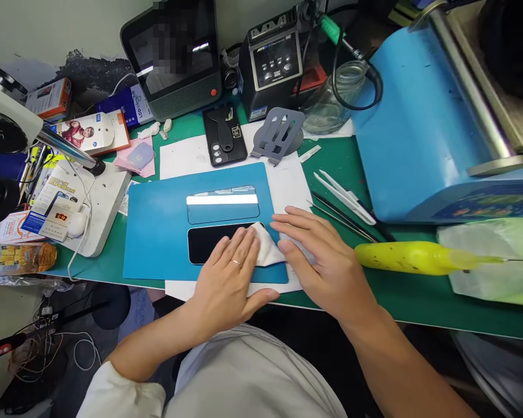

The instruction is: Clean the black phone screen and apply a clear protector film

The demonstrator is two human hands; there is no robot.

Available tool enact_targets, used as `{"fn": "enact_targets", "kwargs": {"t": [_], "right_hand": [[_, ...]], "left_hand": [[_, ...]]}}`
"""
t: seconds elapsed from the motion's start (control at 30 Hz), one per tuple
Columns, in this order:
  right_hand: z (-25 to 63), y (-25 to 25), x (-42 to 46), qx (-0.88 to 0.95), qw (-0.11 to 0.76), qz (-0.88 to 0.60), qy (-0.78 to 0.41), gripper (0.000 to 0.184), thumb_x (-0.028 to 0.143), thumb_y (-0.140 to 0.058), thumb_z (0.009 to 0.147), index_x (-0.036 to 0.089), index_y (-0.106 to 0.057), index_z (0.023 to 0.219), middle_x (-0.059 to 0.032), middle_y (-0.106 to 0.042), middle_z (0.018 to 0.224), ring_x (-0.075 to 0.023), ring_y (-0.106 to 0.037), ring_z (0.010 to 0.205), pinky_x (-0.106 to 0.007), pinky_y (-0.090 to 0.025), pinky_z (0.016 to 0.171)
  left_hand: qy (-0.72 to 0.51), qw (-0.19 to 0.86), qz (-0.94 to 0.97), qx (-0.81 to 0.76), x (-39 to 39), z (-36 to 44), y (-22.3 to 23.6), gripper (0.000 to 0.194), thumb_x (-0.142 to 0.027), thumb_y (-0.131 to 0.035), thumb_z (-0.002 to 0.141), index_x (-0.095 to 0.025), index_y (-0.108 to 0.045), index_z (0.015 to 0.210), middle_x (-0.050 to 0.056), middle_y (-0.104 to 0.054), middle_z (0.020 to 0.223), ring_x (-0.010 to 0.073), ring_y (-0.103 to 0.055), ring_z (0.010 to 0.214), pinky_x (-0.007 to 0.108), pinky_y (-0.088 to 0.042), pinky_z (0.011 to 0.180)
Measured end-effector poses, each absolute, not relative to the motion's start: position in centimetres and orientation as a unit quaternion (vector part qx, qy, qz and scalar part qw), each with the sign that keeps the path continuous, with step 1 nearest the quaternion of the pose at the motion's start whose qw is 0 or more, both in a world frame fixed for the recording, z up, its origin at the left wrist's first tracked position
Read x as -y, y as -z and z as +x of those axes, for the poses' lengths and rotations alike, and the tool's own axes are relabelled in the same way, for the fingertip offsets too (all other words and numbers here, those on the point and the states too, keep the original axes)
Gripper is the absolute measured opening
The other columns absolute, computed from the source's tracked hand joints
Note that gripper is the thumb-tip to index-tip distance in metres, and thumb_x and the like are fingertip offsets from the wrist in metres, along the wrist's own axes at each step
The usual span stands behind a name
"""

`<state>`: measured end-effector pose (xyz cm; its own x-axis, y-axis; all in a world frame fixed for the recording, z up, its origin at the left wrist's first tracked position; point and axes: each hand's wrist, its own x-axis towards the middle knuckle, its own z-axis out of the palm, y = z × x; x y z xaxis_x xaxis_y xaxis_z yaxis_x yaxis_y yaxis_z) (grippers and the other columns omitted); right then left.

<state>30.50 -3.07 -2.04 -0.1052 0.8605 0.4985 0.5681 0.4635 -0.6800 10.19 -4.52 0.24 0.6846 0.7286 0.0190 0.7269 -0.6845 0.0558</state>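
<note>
Green-topped table (418, 307): glossy blue bulky machine (405, 133) fills its right end; dark rectangular display (174, 75) at back edge. Blue rectangular mat (157, 232) reaches toward front edge. Yellow needle-tipped bottle (403, 257) just right of right hand (331, 267), which is loosely open, thumb beside folded white cloth (268, 248). Left hand (224, 284) palm down, fingers flat over black-screened, pale-rimmed phone (203, 244). Phone lies near mat's front right corner, partly covered.

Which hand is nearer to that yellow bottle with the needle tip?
Right. The right hand is beside the yellow bottle's blunt end; the left hand is farther away, partly over the phone.
</note>
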Motion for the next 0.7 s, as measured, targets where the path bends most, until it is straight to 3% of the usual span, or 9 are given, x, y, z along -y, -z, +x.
{"fn": "enact_targets", "kwargs": {"t": [0.13,0.3,0.47,0.7], "right_hand": [[30.5,1.9,3.1,0.718,0.458,-0.500,-0.155,0.028,0.015,-0.062,0.099,0.018,-0.072,0.125,-0.0149,-0.075,0.128,-0.0314,-0.064,0.134,-0.051,-0.055,0.111],[30.4,1.8,3.1,0.730,0.445,-0.495,-0.153,0.030,0.016,-0.060,0.101,0.021,-0.071,0.128,-0.0129,-0.075,0.129,-0.0314,-0.064,0.134,-0.052,-0.057,0.110],[30.3,1.8,3.1,0.731,0.444,-0.492,-0.162,0.035,0.017,-0.058,0.102,0.023,-0.070,0.133,-0.0116,-0.075,0.131,-0.0320,-0.063,0.137,-0.054,-0.056,0.112],[30.4,1.9,3.0,0.725,0.440,-0.501,-0.173,0.035,0.021,-0.056,0.103,0.025,-0.070,0.134,-0.0107,-0.075,0.131,-0.0316,-0.063,0.136,-0.055,-0.056,0.111]], "left_hand": [[-0.023,0.007,0.907,-0.421,4.9,10.9,-0.1,0.086,-0.066,-0.017,0.109,-0.001,-0.033,0.163,0.015,-0.033,0.172,0.0285,-0.027,0.163,0.044,-0.022,0.133],[0.017,-0.001,0.884,-0.466,5.2,6.9,-1.2,0.073,-0.054,-0.028,0.112,-0.007,-0.024,0.167,0.012,-0.029,0.175,0.0337,-0.016,0.165,0.053,-0.022,0.132],[-0.022,0.007,0.878,-0.479,4.8,4.4,-2.4,0.071,-0.054,-0.029,0.112,-0.014,-0.019,0.170,0.015,-0.026,0.175,0.0380,-0.006,0.166,0.061,-0.021,0.130],[-0.038,0.041,0.909,-0.413,4.3,7.3,-2.0,0.079,-0.060,-0.029,0.110,-0.006,-0.023,0.167,0.020,-0.032,0.172,0.0330,-0.020,0.165,0.052,-0.031,0.129]]}}
